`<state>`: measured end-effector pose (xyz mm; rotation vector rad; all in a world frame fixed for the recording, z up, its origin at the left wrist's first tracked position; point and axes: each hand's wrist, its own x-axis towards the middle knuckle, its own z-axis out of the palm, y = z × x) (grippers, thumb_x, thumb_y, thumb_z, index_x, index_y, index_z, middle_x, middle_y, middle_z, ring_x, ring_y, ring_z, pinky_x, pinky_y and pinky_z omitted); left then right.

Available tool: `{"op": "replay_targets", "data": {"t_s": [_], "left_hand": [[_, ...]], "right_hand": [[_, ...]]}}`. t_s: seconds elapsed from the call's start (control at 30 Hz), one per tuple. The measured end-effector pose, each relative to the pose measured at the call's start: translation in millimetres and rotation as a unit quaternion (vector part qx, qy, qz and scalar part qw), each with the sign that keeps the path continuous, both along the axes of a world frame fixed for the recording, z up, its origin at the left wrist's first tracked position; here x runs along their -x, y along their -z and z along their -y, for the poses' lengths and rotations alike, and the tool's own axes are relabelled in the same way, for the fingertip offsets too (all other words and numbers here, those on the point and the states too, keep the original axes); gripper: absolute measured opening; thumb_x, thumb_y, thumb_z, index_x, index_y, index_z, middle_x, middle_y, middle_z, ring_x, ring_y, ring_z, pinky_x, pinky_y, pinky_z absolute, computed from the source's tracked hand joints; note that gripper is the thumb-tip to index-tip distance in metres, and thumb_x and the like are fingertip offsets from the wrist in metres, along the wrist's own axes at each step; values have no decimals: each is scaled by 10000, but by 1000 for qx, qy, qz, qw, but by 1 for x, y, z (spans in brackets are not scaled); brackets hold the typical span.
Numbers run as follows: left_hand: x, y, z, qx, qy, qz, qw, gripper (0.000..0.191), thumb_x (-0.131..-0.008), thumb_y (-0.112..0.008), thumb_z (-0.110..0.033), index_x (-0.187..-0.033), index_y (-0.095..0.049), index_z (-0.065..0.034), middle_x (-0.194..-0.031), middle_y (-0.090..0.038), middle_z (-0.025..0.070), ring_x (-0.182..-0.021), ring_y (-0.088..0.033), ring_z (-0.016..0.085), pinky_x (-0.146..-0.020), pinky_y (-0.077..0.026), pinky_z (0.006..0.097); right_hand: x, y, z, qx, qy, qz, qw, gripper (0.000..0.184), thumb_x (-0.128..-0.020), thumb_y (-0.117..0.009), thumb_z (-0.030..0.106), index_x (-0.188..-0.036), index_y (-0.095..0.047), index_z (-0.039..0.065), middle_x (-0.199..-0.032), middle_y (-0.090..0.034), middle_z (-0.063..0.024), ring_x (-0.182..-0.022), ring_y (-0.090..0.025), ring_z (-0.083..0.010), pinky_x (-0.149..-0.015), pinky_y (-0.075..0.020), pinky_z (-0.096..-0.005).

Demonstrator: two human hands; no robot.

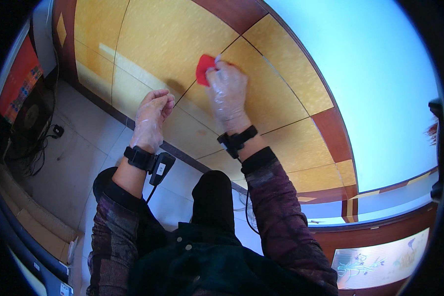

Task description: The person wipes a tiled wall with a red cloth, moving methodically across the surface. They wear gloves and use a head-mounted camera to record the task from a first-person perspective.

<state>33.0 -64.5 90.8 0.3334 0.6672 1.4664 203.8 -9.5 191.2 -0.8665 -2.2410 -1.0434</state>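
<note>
My right hand (227,90), in a clear plastic glove, presses a red cloth (205,69) against a glossy yellow panelled surface (177,33) with dark seams. Part of the cloth is hidden under the fingers. To its left, my left hand (155,111), gloved the same way, is held in front of the lower part of the panels with its fingers curled; nothing shows in it. Each wrist wears a black strap with a small device and a cable.
Reddish-brown trim (331,137) borders the panels beside a bright bluish-white surface (377,92). Pale floor tiles (81,129) lie below, with black cables (40,148) at the left. An open cardboard box (40,229) stands at lower left, and a panel with a plant picture (381,262) at lower right.
</note>
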Motion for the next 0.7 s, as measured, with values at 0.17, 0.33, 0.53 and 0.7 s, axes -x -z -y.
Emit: {"op": "replay_targets", "data": {"t_s": [0.17,0.33,0.53,0.7], "left_hand": [[3,2,-5,21,-11,-3,1000,219,-951,-575,-100,-1162,-565,-41,-950,-642,39,-825,-606,120,-779,-495,247],[7,5,-2,1,-21,2,1000,200,-947,-579,-85,-1142,-563,-40,-922,-662,47,-799,-617,117,-768,-506,250],[10,6,4,-10,6,-29,1000,246,-963,-585,-119,-1196,-570,-41,-1000,-653,44,-880,-617,117,-823,-496,252],[3,3,4,-12,15,-36,999,277,-965,-590,-124,-1221,-560,-23,-1009,-651,51,-895,-620,125,-838,-502,257]], "right_hand": [[-17,64,20,128,25,53,990,161,-775,-631,130,-934,-645,106,-1103,-612,-96,-970,-577,-262,-814,-444,-410],[-50,84,50,175,68,46,981,162,-794,-616,133,-950,-638,96,-1132,-609,-108,-1017,-577,-265,-827,-446,-417],[-97,1,68,89,68,-36,993,238,-672,-707,40,-892,-622,67,-1039,-635,-161,-916,-612,-346,-731,-490,-466],[-110,-83,63,-103,83,-74,989,311,-640,-731,21,-930,-625,63,-1013,-632,-169,-869,-609,-370,-755,-476,-472]]}}
